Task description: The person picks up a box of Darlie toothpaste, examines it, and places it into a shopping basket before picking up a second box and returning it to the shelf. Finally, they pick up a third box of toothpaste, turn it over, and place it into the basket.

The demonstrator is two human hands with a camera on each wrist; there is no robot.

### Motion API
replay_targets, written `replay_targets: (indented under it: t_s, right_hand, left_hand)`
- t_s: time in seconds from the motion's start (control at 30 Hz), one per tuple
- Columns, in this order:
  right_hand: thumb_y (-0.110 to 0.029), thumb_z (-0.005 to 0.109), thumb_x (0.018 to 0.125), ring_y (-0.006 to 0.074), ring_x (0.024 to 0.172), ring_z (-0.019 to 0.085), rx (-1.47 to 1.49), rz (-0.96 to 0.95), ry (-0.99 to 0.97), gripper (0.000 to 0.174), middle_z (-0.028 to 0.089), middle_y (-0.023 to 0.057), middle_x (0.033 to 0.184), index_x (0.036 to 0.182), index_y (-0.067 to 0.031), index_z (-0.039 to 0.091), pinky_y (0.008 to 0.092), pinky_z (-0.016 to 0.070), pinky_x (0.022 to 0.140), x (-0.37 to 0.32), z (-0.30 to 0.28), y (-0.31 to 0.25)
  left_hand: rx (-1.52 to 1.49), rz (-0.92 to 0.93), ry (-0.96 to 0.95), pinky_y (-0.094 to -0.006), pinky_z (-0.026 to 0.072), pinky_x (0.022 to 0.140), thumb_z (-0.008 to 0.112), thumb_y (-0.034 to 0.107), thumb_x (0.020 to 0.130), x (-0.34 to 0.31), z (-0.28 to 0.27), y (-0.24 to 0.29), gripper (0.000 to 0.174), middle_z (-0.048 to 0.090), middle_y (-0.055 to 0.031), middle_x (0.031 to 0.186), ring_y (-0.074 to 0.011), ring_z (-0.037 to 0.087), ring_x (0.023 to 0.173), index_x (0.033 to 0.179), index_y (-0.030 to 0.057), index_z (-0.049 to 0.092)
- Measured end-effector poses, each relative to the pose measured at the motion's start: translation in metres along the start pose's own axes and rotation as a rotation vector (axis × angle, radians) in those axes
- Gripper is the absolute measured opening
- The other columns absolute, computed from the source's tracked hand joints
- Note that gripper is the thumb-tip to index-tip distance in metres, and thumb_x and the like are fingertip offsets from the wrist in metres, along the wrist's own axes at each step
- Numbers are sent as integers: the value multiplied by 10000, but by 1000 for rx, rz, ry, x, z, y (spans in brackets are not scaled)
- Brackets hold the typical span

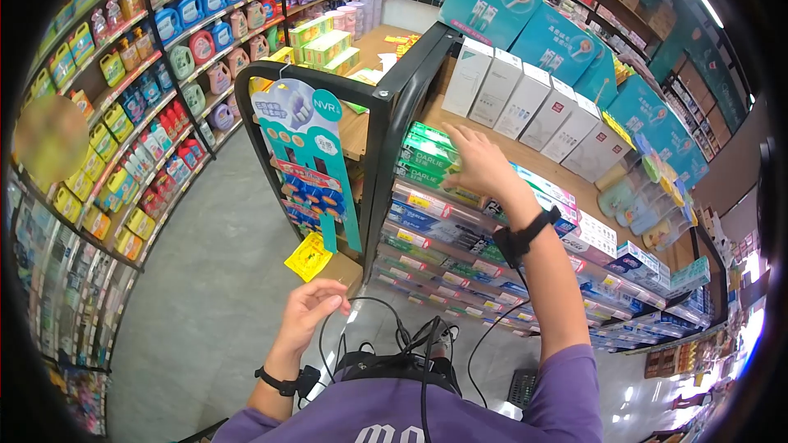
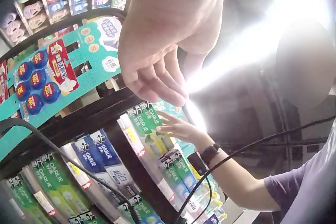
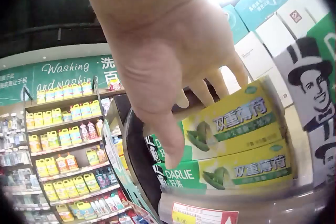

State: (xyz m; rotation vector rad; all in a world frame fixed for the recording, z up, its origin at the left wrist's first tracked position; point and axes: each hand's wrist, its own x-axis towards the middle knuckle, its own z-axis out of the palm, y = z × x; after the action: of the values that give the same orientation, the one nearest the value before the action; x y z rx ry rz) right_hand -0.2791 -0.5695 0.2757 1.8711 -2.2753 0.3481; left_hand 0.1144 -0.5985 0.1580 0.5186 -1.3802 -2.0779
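Yellow-and-green toothpaste boxes lie stacked at the shelf's left end, seen as green boxes in the head view. My right hand reaches over them from above. The thumb lies against the front of the upper box, and the other fingers go behind its top edge, where their tips are hidden. My left hand hangs in the air in front of the shelf end, fingers loosely bent, holding nothing.
White boxes stand behind the toothpaste. A teal hanging display is on the black frame left of the shelf. A yellow packet lies below it. Black cables hang before my body. Detergent shelves line the left.
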Motion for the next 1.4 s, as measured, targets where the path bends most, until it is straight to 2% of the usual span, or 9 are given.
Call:
replay_targets:
  t_s: [0.07, 0.27, 0.57, 0.97, 1.4]
  right_hand:
    - [-271, 909, 672, 383, 1314, 514, 45, 62, -141, 1002, 537, 169, 1407, 1517, -129, 388, 471, 464, 1067, 12, -1, -8]
    - [-166, 893, 679, 388, 1281, 527, 112, 22, -213, 974, 555, 179, 1347, 1516, -130, 397, 473, 470, 1057, 29, 8, -4]
    - [-98, 878, 664, 378, 1265, 539, 190, -24, -250, 927, 570, 172, 1316, 1481, -122, 440, 452, 467, 1059, 26, -6, -7]
    - [-132, 857, 690, 382, 1268, 531, 165, 35, -217, 897, 565, 173, 1303, 1487, -111, 443, 461, 469, 1049, 24, 3, -4]
    - [-140, 856, 702, 378, 1250, 533, 136, -27, -206, 915, 564, 171, 1280, 1507, -102, 424, 455, 469, 1044, 23, 4, -3]
  left_hand:
    - [-4, -10, -5, -351, 557, 783, 677, 89, 937, -2, 2, -1, 187, 715, -107, 888, -191, 689, 831, 1097, -8, 681]
    - [-21, -26, -3, -346, 554, 787, 679, 95, 938, -16, -7, -10, 192, 717, -109, 882, -188, 690, 820, 1102, -5, 680]
    - [-8, -31, 54, -343, 551, 787, 673, 103, 943, -26, -19, -10, 194, 721, -107, 874, -187, 690, 808, 1104, -5, 680]
    - [-8, -43, 38, -339, 545, 797, 675, 109, 943, -19, -17, -9, 201, 724, -111, 880, -192, 690, 811, 1108, -6, 682]
    - [-20, -35, 22, -335, 546, 791, 671, 116, 949, -15, -13, -10, 200, 718, -107, 872, -187, 688, 809, 1109, -2, 682]
